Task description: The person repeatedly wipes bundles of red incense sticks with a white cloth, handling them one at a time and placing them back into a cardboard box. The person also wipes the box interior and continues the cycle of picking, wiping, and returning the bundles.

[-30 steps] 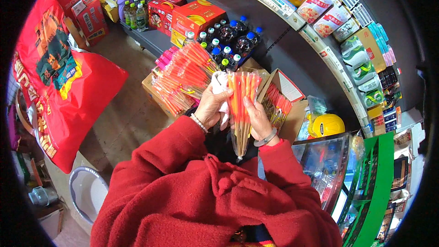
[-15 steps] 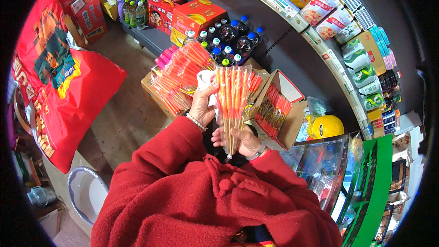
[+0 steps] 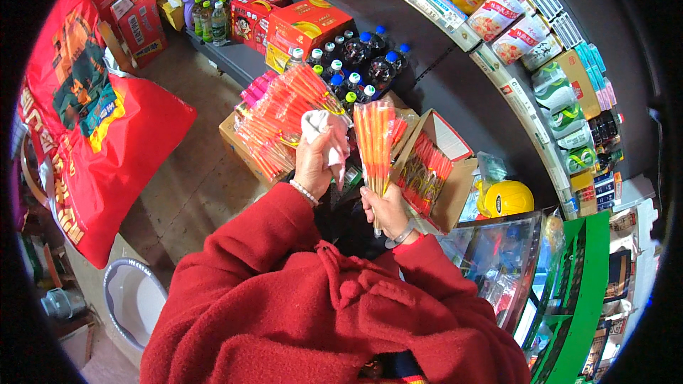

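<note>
My right hand (image 3: pixel 388 212) is closed round the thin wooden ends of a packet of orange sticks (image 3: pixel 374 135), wrapped in clear plastic. The packet stands upright, its thick orange ends fanned upward. My left hand (image 3: pixel 311 171) grips a crumpled white cloth (image 3: pixel 324 132), apart from the packet. Behind the cloth, a heap of similar packets (image 3: pixel 274 124) lies on a cardboard box (image 3: pixel 240 144). To the right, an open carton (image 3: pixel 459 181) holds more red sticks (image 3: pixel 425 171).
Dark bottles (image 3: pixel 356 50) and red boxes (image 3: pixel 309 25) stand on the low shelf ahead. A large red bag (image 3: pixel 142 149) is at the left, with a white basin (image 3: pixel 135 302) below it. A yellow helmet (image 3: pixel 509 198) sits beside a glass case (image 3: pixel 498 249) on the right.
My left hand has let go of the packet and keeps the cloth. My right hand has closed on the packet's lower end and moved it right, away from the cloth.
</note>
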{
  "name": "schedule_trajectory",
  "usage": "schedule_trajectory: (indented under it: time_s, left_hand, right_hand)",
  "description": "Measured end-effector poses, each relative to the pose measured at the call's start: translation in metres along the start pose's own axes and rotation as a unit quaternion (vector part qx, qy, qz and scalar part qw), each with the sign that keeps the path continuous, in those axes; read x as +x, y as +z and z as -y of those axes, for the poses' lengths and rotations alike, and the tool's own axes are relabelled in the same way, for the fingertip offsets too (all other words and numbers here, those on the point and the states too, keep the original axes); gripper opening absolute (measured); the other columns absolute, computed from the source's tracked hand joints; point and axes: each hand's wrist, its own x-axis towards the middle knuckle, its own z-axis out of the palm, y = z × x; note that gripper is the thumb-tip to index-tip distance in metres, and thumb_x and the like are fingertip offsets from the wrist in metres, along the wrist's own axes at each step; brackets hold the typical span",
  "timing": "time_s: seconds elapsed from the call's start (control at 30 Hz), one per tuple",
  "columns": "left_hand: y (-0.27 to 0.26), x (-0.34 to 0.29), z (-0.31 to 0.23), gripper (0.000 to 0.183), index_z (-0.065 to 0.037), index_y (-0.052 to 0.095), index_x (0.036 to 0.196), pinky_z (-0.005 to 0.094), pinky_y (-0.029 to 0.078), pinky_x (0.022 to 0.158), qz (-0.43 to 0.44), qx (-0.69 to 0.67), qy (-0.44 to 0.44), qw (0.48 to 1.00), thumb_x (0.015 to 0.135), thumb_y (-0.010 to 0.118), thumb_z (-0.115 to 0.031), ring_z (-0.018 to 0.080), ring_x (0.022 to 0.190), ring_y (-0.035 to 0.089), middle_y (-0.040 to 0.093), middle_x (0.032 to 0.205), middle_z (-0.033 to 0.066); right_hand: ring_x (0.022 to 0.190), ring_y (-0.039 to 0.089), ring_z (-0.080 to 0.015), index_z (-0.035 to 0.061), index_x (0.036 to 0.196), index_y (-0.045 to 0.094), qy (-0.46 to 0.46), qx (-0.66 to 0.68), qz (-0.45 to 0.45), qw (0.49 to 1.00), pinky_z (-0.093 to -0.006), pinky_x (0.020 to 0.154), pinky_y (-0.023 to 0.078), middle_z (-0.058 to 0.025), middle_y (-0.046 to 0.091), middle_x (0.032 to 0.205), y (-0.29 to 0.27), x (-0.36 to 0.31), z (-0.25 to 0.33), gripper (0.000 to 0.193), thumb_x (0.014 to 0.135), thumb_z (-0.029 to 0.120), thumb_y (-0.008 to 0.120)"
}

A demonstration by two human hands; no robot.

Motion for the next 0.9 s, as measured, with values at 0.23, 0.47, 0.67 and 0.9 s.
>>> schedule_trajectory:
  time_s: [0.23,0.47,0.67,0.9]
  left_hand:
    - [0.021,-0.012,0.025,0.069,-0.009,0.038,0.143,0.0349,0.046,0.096,0.042,0.058,0.060,0.996,0.085,0.075,-0.017,0.0187,0.116,0.054,0.052,0.131,0.0052]
    - [0.012,-0.012,0.025,0.060,-0.008,0.046,0.131,0.0344,0.052,0.086,0.002,0.078,0.030,0.997,0.079,0.074,0.000,0.0203,0.098,0.063,0.062,0.113,0.0064]
    - [-0.005,-0.006,0.012,0.048,-0.004,0.051,0.129,0.0432,0.052,0.096,0.029,0.002,-0.035,0.999,0.085,0.068,-0.006,0.0250,0.107,0.065,0.064,0.120,0.0116]
    - [-0.013,-0.006,0.018,0.051,-0.004,0.049,0.132,0.0434,0.052,0.097,0.104,-0.046,-0.076,0.991,0.087,0.070,-0.010,0.0249,0.108,0.065,0.064,0.121,0.0122]
  right_hand:
    - [0.070,0.064,-0.0426,-0.0009,0.112,0.048,-0.110,-0.540,-0.121,0.826,-0.0529,0.062,0.049,-0.0243,0.065,0.076,0.002,0.006,-0.010,0.036,0.081,0.009,0.062]
    - [0.073,0.065,-0.0428,-0.0005,0.140,0.031,-0.080,-0.595,-0.068,0.797,-0.0519,0.065,0.051,-0.0242,0.066,0.084,0.016,-0.004,0.017,0.071,0.081,0.017,0.067]
    - [0.078,0.070,-0.0263,0.0064,0.143,0.029,-0.051,-0.061,0.048,0.996,-0.0354,0.058,0.054,-0.0136,0.067,0.101,0.005,-0.005,0.003,0.076,0.086,0.031,0.073]
    - [0.077,0.071,-0.0268,0.0043,0.130,0.046,0.116,0.307,0.228,0.917,-0.0371,0.059,0.061,-0.0180,0.065,0.104,-0.019,-0.007,-0.002,0.054,0.092,0.038,0.065]
